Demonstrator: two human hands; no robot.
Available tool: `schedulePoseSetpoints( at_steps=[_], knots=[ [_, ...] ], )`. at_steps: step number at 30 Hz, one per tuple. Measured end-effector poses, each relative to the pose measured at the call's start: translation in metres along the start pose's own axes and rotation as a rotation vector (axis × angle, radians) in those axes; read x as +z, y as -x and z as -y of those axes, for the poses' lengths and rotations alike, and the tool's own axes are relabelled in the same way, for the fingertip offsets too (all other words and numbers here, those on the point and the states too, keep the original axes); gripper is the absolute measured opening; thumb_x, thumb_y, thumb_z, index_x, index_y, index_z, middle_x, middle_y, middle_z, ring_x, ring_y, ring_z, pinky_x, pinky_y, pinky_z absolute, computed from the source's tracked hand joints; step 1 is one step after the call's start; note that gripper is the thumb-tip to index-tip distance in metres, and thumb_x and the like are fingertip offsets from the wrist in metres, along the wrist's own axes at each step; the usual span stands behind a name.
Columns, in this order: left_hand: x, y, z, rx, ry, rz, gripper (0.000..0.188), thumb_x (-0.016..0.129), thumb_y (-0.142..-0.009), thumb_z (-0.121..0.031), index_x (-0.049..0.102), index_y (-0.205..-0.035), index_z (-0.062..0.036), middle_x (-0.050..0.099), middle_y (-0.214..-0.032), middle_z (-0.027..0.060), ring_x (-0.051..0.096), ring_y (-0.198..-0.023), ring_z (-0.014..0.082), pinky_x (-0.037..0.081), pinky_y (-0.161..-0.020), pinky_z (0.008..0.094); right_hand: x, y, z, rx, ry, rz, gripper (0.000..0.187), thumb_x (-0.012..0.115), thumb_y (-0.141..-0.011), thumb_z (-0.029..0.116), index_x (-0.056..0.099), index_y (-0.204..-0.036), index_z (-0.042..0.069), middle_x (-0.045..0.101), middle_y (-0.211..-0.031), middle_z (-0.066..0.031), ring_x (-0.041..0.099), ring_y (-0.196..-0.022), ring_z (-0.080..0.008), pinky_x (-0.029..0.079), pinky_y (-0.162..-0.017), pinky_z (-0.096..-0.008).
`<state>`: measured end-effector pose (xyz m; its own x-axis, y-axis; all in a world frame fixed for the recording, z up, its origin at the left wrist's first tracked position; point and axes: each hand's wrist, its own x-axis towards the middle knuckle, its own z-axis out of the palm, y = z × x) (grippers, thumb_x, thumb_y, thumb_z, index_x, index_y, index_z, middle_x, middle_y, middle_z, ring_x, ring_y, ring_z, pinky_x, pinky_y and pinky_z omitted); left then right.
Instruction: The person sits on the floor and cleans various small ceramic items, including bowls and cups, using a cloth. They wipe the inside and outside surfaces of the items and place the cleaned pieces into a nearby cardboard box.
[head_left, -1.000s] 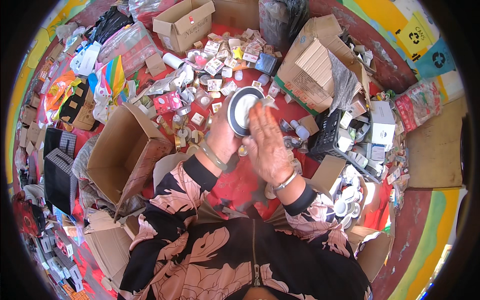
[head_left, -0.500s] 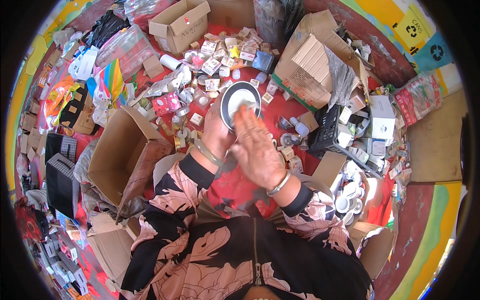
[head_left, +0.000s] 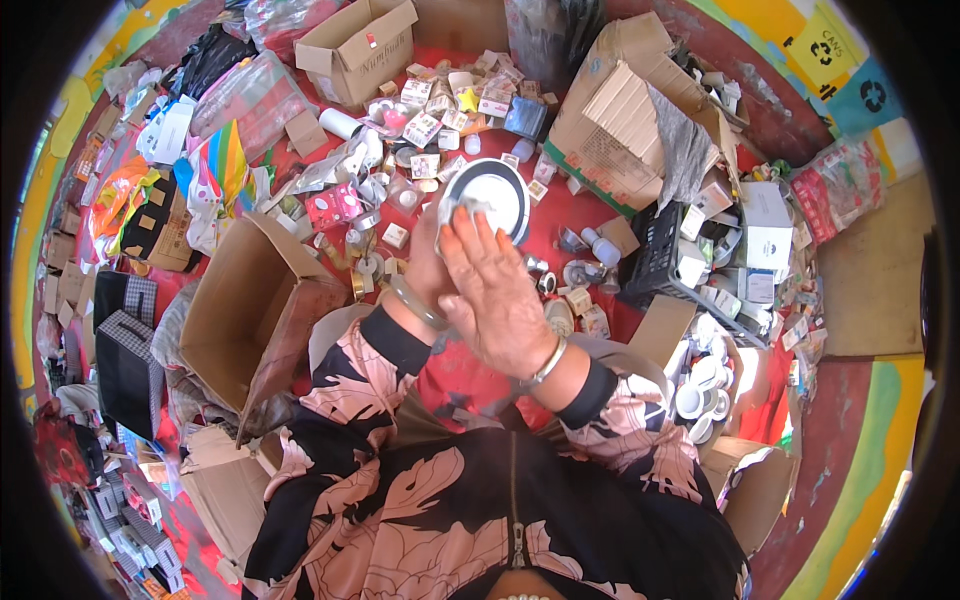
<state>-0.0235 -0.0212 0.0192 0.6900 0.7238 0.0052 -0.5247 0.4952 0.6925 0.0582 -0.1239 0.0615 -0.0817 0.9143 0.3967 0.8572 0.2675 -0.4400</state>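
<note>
A round white dish with a dark rim is tilted up in front of me, above the littered red floor. My left hand grips it from the left and below, its fingers mostly hidden behind the dish. Across the lower left of the dish lies my right hand, flat, with fingers stretched out. Under those fingertips a pale, crumpled patch shows, perhaps a cloth; its kind is unclear. Small boxes and loose containers lie just beyond both hands.
An open cardboard box stands at my left, and another cardboard box is at the back. To the right are a large torn carton, a black crate full of boxes, and a box of white round pieces.
My right hand has slid down and left over the dish, baring more of its white middle. The dish has shifted slightly to the right and stays in my left hand.
</note>
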Motion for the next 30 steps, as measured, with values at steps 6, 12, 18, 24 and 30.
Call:
schedulePoseSetpoints(
  at_steps=[6,12,18,24,30],
  knots=[
    [0.016,-0.009,0.011,0.063,0.097,-0.042,0.040,0.035,-0.096,-0.027,0.043,-0.127,-0.0027,0.053,-0.121,0.0108,0.050,-0.113,0.0215,0.038,-0.098,0.0350,-0.003,-0.011,-0.033,0.151,0.140,-0.124,0.060,0.048,-0.087,0.027,0.029,-0.138,0.002,0.025,-0.143,-0.0209,0.023,-0.134,-0.0363,0.018,-0.108,-0.0444],
    [0.004,-0.003,0.009,0.096,0.057,0.020,0.037,0.035,-0.096,-0.026,0.044,-0.123,-0.0023,0.052,-0.119,0.0109,0.055,-0.104,0.0222,0.044,-0.092,0.0372,-0.006,-0.006,-0.004,0.032,0.024,-0.053,0.063,0.051,-0.086,0.027,0.028,-0.137,-0.002,0.024,-0.143,-0.0223,0.024,-0.133,-0.0374,0.018,-0.108,-0.0445],
    [0.029,-0.009,0.004,-0.026,0.261,-0.165,0.035,0.036,-0.095,-0.027,0.050,-0.117,-0.0026,0.058,-0.110,0.0099,0.057,-0.099,0.0194,0.046,-0.088,0.0308,-0.004,-0.004,-0.033,0.163,0.142,-0.136,0.059,0.050,-0.087,0.025,0.030,-0.135,-0.004,0.027,-0.141,-0.0239,0.027,-0.131,-0.0378,0.021,-0.107,-0.0471],
    [0.008,-0.008,0.008,0.221,-0.453,-0.044,0.030,0.045,-0.092,-0.019,0.048,-0.116,-0.0018,0.057,-0.107,0.0101,0.057,-0.097,0.0179,0.046,-0.086,0.0304,-0.010,-0.011,-0.011,0.068,0.065,-0.075,0.059,0.048,-0.089,0.028,0.029,-0.136,-0.003,0.027,-0.140,-0.0255,0.024,-0.132,-0.0369,0.019,-0.108,-0.0457],
    [0.025,-0.008,-0.010,0.245,-0.328,-0.060,0.026,0.043,-0.093,-0.016,0.050,-0.113,-0.0016,0.061,-0.099,0.0093,0.060,-0.088,0.0181,0.049,-0.080,0.0299,0.004,0.000,-0.020,0.093,0.047,-0.037,0.059,0.047,-0.089,0.027,0.029,-0.136,-0.003,0.026,-0.141,-0.0263,0.025,-0.132,-0.0367,0.018,-0.108,-0.0463]
  ],
)
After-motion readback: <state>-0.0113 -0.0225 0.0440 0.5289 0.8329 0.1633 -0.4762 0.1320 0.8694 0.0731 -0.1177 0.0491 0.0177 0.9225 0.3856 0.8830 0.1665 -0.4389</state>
